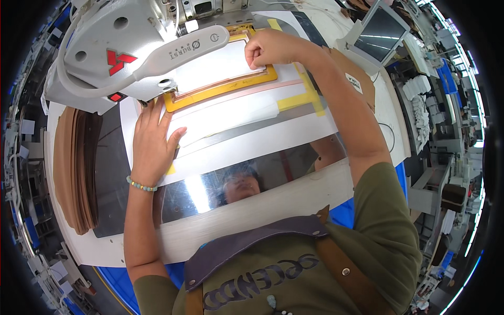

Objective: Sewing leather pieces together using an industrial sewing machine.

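Several fingers (150, 114) of the left hand (151, 142): spread well apart and laid flat, with nothing gripped; the fingertips are placed at the near left corner of the yellow frame (223, 92), and the thumb is pointed off to the right.
Right hand (268, 51): curled in at the frame's right end, thumb tip brought close to the bent forefinger; whether an edge is pinched cannot be told.
Yellow frame: set between the two hands, partly under the machine head; its far right part is covered by the right hand.
White panel (215, 65): enclosed by the frame and bordered by a thin brownish line.
Machine head (92, 37): white, marked with a red emblem, reached over the frame from the far left.
Grey lamp wand (181, 51): suspended over the frame's left part.
Yellow tape (298, 101): stuck on the white and grey layers to the right of the frame.
Shiny plate (283, 170): located nearer the body; part of the person is mirrored in it.
Brown pieces (73, 170): stacked to the left, beyond the left forearm.
Screen (381, 32): tilted, stood at the far right.
Counter (102, 254): white, overlaid by all these layers.
Bracelet (142, 185): beaded, worn on the left wrist.
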### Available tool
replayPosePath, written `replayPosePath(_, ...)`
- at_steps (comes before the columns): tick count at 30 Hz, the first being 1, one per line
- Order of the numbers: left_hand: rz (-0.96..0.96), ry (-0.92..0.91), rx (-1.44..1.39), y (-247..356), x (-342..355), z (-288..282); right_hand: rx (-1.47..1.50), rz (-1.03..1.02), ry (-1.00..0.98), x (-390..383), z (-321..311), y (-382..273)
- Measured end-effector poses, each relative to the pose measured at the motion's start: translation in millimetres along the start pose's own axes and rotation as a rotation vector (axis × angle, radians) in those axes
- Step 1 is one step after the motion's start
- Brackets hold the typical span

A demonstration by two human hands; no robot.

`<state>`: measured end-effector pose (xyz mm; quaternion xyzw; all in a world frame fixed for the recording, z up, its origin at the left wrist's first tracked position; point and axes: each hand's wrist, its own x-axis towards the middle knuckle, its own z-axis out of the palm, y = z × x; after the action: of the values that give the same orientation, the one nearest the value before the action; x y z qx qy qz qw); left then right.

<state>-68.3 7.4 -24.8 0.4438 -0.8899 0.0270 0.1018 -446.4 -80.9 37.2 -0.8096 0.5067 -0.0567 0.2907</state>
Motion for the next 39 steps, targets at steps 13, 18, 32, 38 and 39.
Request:
replayPosePath(13, -0.007, 0.041, -0.006, 1, -2, 2, -0.093, 0.052, 0.004, 0, 7, -9)
replayPosePath(18, -0.007, 0.069, -0.029, 0, -5, 4, -0.269, 0.115, -0.065, 4, 4, -33)
replayPosePath(32, -0.030, 0.033, -0.094, -12, -8, 12, -0.389, -0.104, 0.415, 4, 5, -15)
replayPosePath(38, -0.017, 0.048, -0.147, -11, -5, 11, 0.195, -0.253, 0.191, 32, 40, -50)
replayPosePath(39, -0.006, 0.069, -0.143, -11, -5, 13, 0.230, -0.166, 0.079, 35, 44, -59)
